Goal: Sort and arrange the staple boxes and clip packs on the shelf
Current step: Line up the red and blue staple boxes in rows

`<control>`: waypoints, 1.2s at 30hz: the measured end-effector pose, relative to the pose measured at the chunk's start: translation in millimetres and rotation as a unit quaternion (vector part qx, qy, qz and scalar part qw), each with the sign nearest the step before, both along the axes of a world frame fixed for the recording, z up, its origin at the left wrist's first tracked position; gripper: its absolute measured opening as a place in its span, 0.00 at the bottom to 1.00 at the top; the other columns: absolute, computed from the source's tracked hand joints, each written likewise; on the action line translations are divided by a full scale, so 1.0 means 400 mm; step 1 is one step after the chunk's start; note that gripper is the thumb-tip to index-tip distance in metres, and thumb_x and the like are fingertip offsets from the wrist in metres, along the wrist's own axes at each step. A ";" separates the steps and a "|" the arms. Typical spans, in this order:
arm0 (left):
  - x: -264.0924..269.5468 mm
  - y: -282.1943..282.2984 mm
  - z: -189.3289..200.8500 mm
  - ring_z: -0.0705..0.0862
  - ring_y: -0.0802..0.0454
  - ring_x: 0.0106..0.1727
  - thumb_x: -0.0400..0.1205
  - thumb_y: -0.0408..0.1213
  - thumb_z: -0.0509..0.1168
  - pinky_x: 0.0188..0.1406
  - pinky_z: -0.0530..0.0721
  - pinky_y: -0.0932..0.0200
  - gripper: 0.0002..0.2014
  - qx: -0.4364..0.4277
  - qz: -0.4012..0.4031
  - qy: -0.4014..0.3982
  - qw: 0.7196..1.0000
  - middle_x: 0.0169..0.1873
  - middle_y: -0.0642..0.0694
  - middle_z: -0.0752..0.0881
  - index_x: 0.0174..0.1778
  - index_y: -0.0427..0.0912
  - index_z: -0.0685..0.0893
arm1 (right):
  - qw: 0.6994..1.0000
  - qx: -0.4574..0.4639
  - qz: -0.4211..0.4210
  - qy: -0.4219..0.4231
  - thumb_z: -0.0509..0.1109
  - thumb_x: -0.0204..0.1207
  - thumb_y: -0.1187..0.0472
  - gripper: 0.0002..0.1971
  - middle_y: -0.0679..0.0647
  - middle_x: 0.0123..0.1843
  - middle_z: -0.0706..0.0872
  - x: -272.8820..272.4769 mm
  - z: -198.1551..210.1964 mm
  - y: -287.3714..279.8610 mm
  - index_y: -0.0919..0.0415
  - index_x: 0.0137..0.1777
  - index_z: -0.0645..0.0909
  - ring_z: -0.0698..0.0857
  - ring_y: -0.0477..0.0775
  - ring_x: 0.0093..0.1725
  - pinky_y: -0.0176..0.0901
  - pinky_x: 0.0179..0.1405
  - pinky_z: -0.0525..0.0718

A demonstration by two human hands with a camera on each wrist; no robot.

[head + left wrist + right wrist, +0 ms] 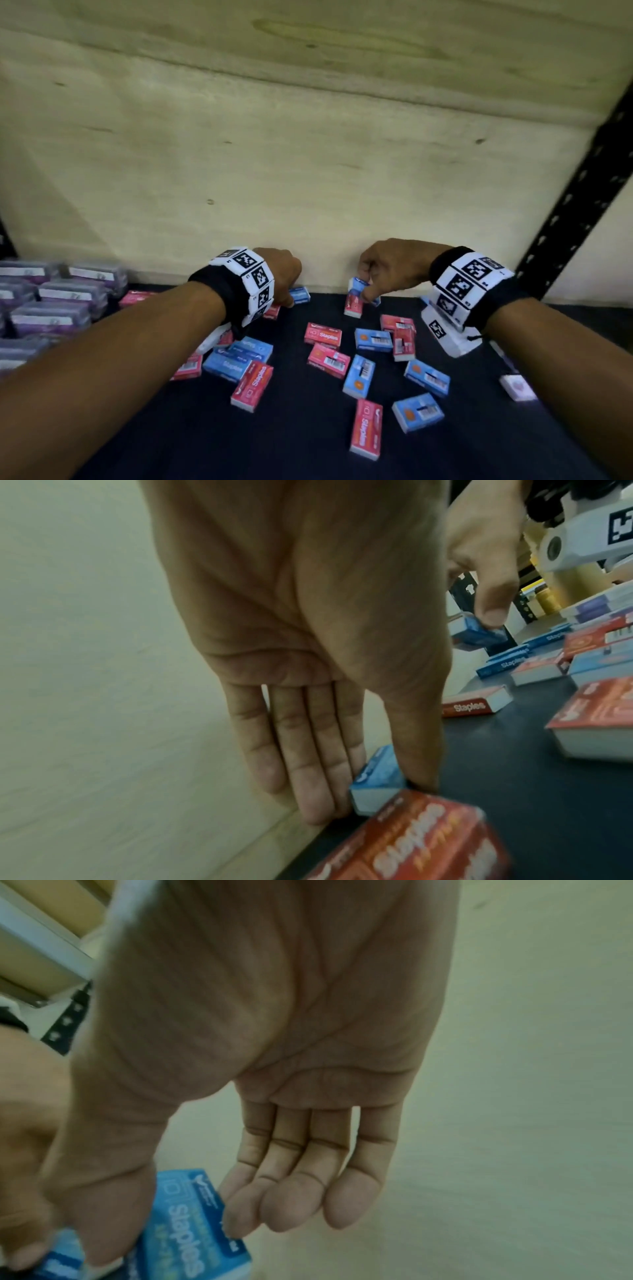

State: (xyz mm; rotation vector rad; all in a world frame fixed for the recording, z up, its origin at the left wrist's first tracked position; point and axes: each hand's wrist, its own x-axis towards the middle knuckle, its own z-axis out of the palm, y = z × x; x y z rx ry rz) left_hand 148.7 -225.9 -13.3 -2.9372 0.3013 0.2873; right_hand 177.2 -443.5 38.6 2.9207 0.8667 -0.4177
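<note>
Hands are working at the back wall: left hand (308,669) is pinching a blue staple box (377,780), right hand (394,263) is pinching another blue box (358,286); seating each flush against the wall looks best.

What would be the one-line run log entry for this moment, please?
left hand: pinches blue staple box at back wall | right hand: grips another blue staple box, raised | red and blue boxes scattered | clip packs left

My forearms bare, no sleeves. Black wristband (219,291) on left wrist, black wristband (493,294) on right. Each carries white blocks printed with black square markers. White camera housing (448,334) under right wrist.
</note>
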 end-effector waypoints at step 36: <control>0.090 -0.261 0.080 0.86 0.45 0.41 0.75 0.58 0.72 0.39 0.80 0.56 0.24 -0.069 -0.087 0.010 0.994 0.44 0.46 0.90 0.51 0.39 0.90 | 0.981 -0.125 -0.150 0.022 0.70 0.75 0.35 0.27 0.55 0.38 0.87 -0.016 -0.020 -0.214 0.64 0.42 0.83 0.85 0.55 0.37 0.44 0.40 0.79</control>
